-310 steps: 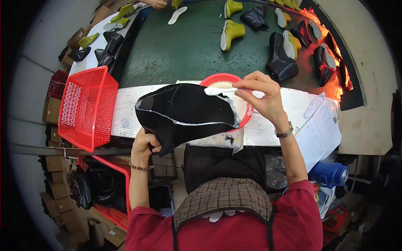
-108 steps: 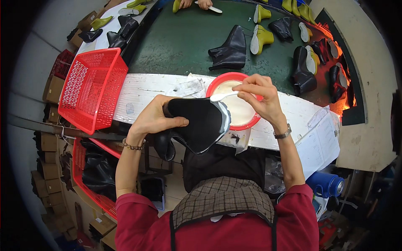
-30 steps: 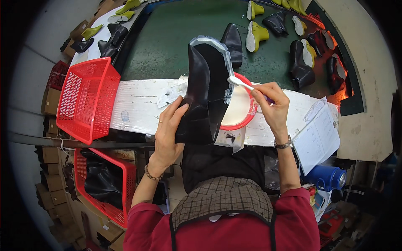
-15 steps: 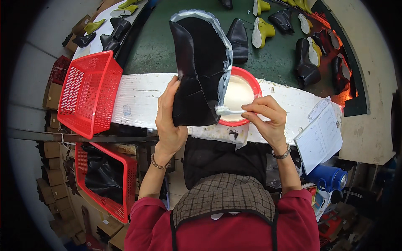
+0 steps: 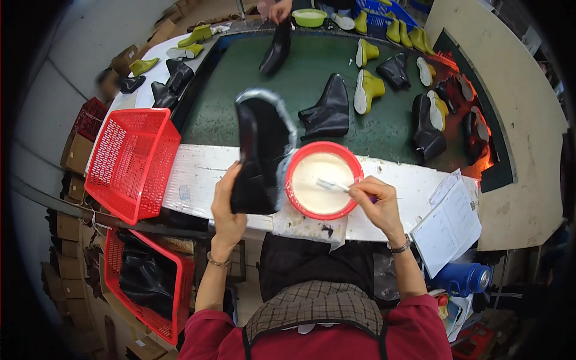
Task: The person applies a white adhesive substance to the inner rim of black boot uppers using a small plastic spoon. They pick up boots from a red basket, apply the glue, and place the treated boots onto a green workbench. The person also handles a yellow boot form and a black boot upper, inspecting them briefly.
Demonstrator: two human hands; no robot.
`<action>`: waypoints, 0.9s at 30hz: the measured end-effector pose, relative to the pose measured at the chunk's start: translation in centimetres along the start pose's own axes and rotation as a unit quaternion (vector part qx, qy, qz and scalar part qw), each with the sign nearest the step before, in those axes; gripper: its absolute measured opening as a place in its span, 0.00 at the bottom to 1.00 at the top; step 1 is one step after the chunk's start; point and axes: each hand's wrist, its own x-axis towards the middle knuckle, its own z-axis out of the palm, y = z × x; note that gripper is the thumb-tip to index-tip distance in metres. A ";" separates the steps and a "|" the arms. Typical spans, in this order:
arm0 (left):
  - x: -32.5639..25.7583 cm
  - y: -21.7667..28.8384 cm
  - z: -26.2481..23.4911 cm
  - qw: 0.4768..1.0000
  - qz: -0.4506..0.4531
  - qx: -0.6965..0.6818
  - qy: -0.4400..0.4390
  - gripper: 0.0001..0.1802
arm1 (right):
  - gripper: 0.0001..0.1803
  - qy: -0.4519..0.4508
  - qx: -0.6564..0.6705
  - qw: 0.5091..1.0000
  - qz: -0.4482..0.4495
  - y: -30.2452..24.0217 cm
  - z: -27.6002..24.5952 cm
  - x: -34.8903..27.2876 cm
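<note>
My left hand (image 5: 230,203) grips a black boot upper (image 5: 259,150) by its lower end and holds it upright above the white bench (image 5: 198,174); its rim shines with a grey-white coat. My right hand (image 5: 378,201) holds a small brush (image 5: 332,185), whose bristles rest in the white paste inside a red bowl (image 5: 323,186). The bowl sits on a stained paper sheet (image 5: 309,225) right of the boot upper.
A red mesh basket (image 5: 132,162) stands on the bench at left; another red basket (image 5: 147,279) with black pieces sits lower. The green belt (image 5: 312,84) carries black boot uppers and yellow lasts. Another person's hand (image 5: 279,11) holds a boot at the far end. A clipboard (image 5: 450,225) lies right.
The boot upper has dropped lower and moved a little left, off the bowl. My right hand has brought the brush from beside the boot into the bowl's paste.
</note>
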 end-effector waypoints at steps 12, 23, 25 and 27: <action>-3.2 -5.3 -5.5 0.963 -0.198 -0.183 0.028 0.31 | 0.05 0.032 -0.309 0.950 -0.033 1.5 -1.1 0.6; -4.6 -9.6 -5.6 0.914 -0.221 -0.338 0.033 0.28 | 0.10 0.037 -0.291 0.956 -0.026 1.2 -2.2 1.2; -3.4 -8.2 -4.6 0.938 -0.217 -0.243 0.117 0.30 | 0.10 0.090 -0.213 0.973 -0.011 3.7 -2.6 0.5; -2.8 -8.5 -4.2 0.971 -0.163 -0.080 0.157 0.34 | 0.10 0.080 -0.196 0.977 0.031 6.9 -3.3 -0.2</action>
